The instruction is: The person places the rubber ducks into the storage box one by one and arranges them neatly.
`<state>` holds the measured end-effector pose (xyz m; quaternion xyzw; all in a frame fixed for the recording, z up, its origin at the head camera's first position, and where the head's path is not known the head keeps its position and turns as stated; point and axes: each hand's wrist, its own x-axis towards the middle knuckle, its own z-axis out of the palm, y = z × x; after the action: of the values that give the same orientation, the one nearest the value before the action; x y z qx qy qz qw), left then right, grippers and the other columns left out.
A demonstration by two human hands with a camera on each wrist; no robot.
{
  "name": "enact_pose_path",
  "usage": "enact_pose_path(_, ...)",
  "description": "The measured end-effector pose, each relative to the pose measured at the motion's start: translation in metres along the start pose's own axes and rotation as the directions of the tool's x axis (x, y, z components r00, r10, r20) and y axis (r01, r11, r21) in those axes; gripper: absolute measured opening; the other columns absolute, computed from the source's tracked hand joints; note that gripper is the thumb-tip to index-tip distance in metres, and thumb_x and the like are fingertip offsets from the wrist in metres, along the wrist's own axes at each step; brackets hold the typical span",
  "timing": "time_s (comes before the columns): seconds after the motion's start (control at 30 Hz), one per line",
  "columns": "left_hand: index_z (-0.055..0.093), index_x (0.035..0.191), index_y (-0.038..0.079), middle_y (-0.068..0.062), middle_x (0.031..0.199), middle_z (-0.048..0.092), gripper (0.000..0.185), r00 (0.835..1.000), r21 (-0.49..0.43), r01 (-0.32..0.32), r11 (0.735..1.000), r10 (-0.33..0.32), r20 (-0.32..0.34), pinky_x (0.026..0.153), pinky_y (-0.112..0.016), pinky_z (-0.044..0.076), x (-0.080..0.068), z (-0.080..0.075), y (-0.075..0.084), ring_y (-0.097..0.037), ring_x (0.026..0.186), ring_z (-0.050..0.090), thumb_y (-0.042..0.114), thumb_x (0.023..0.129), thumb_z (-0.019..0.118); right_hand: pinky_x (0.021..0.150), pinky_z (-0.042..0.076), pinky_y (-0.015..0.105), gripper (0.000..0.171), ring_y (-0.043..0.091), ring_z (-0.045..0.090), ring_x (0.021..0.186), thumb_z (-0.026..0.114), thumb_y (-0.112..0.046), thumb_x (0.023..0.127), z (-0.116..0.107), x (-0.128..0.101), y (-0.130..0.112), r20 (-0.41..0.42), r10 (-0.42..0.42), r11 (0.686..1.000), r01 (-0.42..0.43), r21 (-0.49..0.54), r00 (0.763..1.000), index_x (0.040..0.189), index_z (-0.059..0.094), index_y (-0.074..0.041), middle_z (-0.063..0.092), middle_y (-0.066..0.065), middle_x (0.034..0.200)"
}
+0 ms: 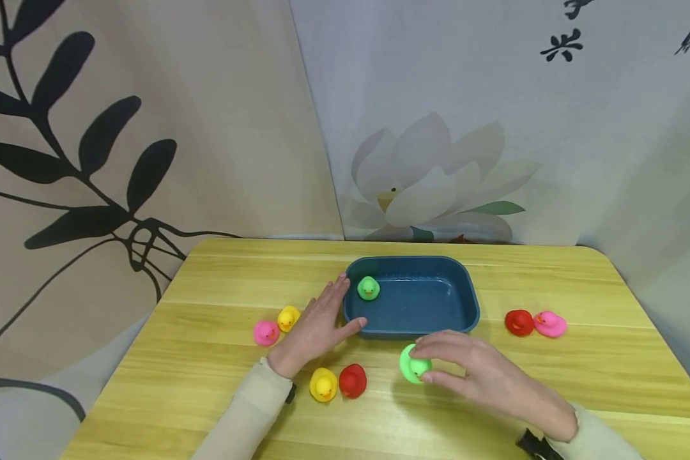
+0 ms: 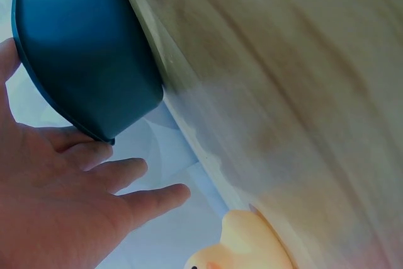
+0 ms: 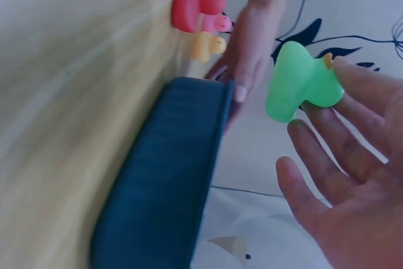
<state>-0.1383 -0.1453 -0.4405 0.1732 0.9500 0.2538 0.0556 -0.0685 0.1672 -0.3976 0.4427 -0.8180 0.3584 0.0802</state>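
Left to right: pink duck (image 1: 266, 333) and yellow duck (image 1: 288, 317) lie just left of the left hand (image 1: 316, 328), which rests flat, fingers straight, against the left end of the blue tray (image 1: 466, 291); a green duck (image 1: 368, 288) sits inside the tray's left corner. Yellow duck (image 1: 323, 384) and red duck (image 1: 353, 381) lie beside the left wrist. The right hand (image 1: 474, 370) pinches a light green duck (image 1: 414, 365) at its fingertips, just in front of the tray. Red (image 1: 519, 322) and pink (image 1: 549, 324) ducks lie touching at the right. Wooden tabletop (image 1: 207, 358); printed fabric backdrop (image 1: 149, 128).
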Motion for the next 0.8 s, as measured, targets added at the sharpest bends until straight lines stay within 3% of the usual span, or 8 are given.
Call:
enact_pose_path(0.4, 0.022, 0.166, 0.012, -0.002, 0.173, 0.014, 0.093, 1.0, 0.003, 0.013, 1.0, -0.013, -0.004, 0.122, -0.06, 0.025, 0.0, 0.002, -0.001, -0.031, 0.157, 0.021, 0.065, 0.098, 0.058, 0.089, 0.06, 0.035, 0.03, 0.019, 0.068, 0.111, 0.081, -0.016, 0.091, -0.007, 0.02, 0.0, -0.055, -0.013, 1.0, 0.014, 0.016, 0.998, 0.12, 0.076, -0.018, 0.072, -0.004, 0.121)
enact_pose_path(0.8, 0.023, 0.166, 0.01, -0.004, 0.173, 0.015, 0.095, 1.0, 0.007, -0.011, 1.0, 0.011, -0.002, 0.121, -0.062, 0.026, 0.0, 0.0, -0.001, -0.033, 0.157, 0.021, 0.069, 0.097, 0.054, 0.089, 0.06, 0.043, 0.034, 0.021, 0.07, 0.111, 0.083, -0.011, 0.087, -0.01, 0.043, 0.008, -0.082, -0.003, 1.0, 0.001, -0.023, 0.997, 0.12, 0.077, -0.015, 0.074, 0.0, 0.121)
